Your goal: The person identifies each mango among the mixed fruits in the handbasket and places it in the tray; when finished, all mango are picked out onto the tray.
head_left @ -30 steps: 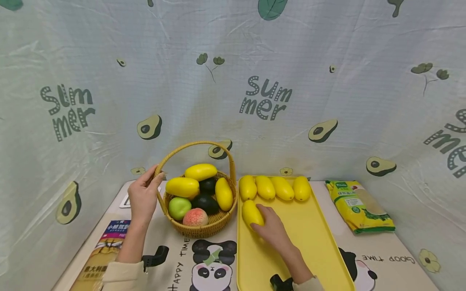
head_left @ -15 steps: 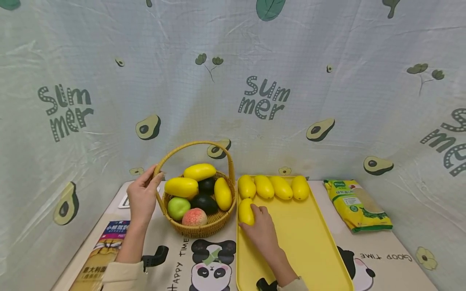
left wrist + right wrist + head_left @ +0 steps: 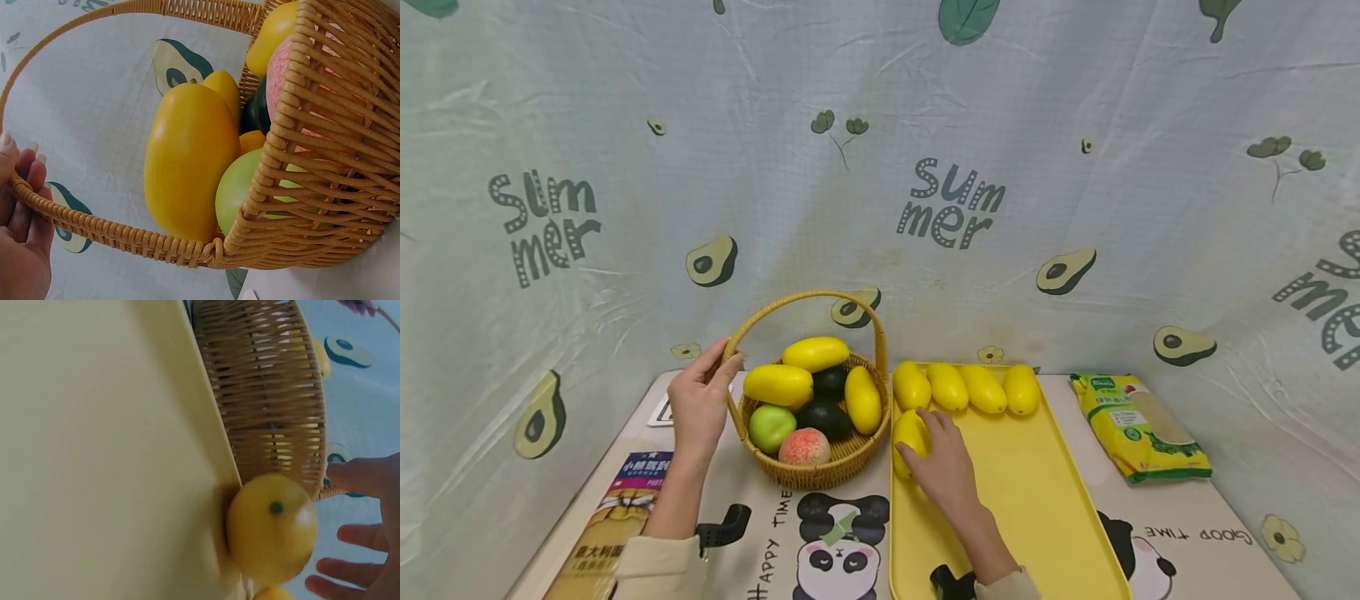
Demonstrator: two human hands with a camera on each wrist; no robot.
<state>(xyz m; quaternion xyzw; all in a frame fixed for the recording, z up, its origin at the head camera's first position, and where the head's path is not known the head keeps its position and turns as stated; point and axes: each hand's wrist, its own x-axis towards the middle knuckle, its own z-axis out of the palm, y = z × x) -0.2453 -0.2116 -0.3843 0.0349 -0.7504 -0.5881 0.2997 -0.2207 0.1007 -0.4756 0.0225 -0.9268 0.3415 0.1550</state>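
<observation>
My left hand (image 3: pixel 700 408) grips the left side of the handle of a wicker basket (image 3: pixel 816 477); in the left wrist view its fingers curl round the handle (image 3: pixel 125 236). Inside the basket lie yellow mangoes (image 3: pixel 778 385), a green apple (image 3: pixel 772 428), a peach (image 3: pixel 804 447) and dark avocados (image 3: pixel 823 419). A single mango (image 3: pixel 908 440) lies by the left edge of the yellow tray (image 3: pixel 1015 500). Over it hovers my right hand (image 3: pixel 949 471). In the right wrist view its fingers are spread and apart from that mango (image 3: pixel 272 531).
Several mangoes (image 3: pixel 983 389) form a row along the tray's back edge. A yellow-green food packet (image 3: pixel 1142 427) lies right of the tray. At the left lies a pasta packet (image 3: pixel 613 525). A printed curtain (image 3: pixel 850 208) hangs behind the table.
My right hand carried the mango left to the tray's left edge, below the row, and has let go of it. The left hand stays on the basket handle.
</observation>
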